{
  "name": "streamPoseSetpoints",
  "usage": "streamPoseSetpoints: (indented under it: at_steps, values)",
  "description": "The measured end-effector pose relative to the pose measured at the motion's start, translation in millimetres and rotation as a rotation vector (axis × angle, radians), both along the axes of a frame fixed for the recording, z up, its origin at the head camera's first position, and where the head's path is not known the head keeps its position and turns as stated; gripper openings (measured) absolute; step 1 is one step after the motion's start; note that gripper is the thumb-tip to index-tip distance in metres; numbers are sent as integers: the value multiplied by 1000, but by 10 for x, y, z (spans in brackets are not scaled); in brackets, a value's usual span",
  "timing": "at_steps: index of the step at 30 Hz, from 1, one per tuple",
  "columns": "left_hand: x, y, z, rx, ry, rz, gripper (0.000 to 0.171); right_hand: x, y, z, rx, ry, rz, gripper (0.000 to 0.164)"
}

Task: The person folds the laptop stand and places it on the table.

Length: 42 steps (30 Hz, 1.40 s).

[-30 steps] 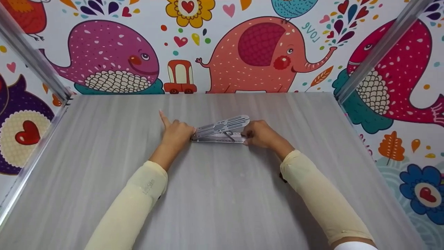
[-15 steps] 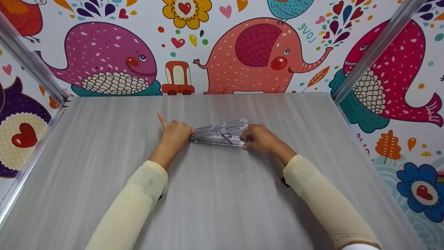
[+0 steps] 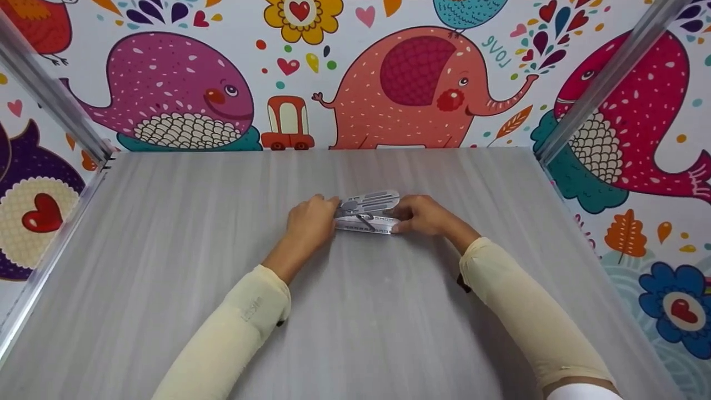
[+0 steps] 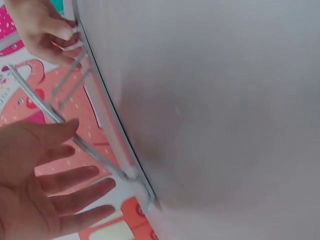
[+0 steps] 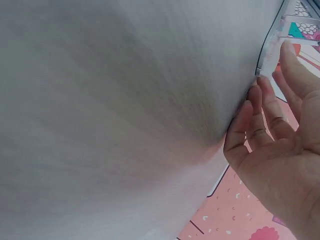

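A grey folding stand (image 3: pixel 366 225), probably for a laptop, rests on the tabletop in the head view. Its slotted upper plate (image 3: pixel 371 201) slants up from the left, with a thin prop (image 3: pixel 365 222) between it and the base. My left hand (image 3: pixel 313 222) covers the stand's hinged left part. In the left wrist view the left hand (image 4: pixel 50 175) has its fingers spread fairly straight, the thumb against the upper plate (image 4: pixel 90 147). My right hand (image 3: pixel 426 215) pinches the right end of the base. In the right wrist view the right hand (image 5: pixel 280 130) has bent fingers at the base's end.
The wood-grain tabletop (image 3: pixel 366 322) reaches a wall with cartoon animals (image 3: pixel 411 89) at the back. Metal posts (image 3: pixel 605 83) rise at both rear corners. Pale sleeves (image 3: pixel 228 328) cover both forearms.
My left hand has moved right from the stand's left end onto its hinged part, and its raised finger no longer sticks up. The upper plate is slightly lower than a second ago. My right hand stays at the base.
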<state>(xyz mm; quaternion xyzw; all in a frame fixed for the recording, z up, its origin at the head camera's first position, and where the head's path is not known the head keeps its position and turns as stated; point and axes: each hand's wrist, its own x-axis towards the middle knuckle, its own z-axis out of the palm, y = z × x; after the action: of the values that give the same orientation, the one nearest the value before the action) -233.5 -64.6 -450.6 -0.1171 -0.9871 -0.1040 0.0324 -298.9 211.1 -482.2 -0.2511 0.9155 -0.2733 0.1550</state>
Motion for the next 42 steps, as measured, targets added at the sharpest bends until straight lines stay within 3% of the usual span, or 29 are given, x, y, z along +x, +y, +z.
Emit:
streamPoseSetpoints:
  at_steps: [6, 14, 18, 25, 31, 38, 42]
  values:
    - [39, 120, -55, 71, 103, 39, 15, -12, -47, -35, -35, -12, -1, 41]
    - [80, 221, -125, 152, 199, 62, 19, 83, -87, 4, 13, -12, -30, 36]
    - [73, 235, -144, 181, 219, 60, 21, 154, -106, 22, 29, 21, 5, 36]
    - [8, 199, -212, 222, 221, 0, 29, 258, -143, 1, 54, 87, 30, 33]
    - [-115, 159, -248, 346, 170, -72, 42, 365, -180, -23, 46, 105, 23, 30]
    - [-281, 117, -216, 435, -62, -95, 58, 582, -316, -29, 2, 99, -153, 32]
    - [-377, 92, -186, 464, -140, -132, 61, 677, -398, -11, -1, 89, -237, 35]
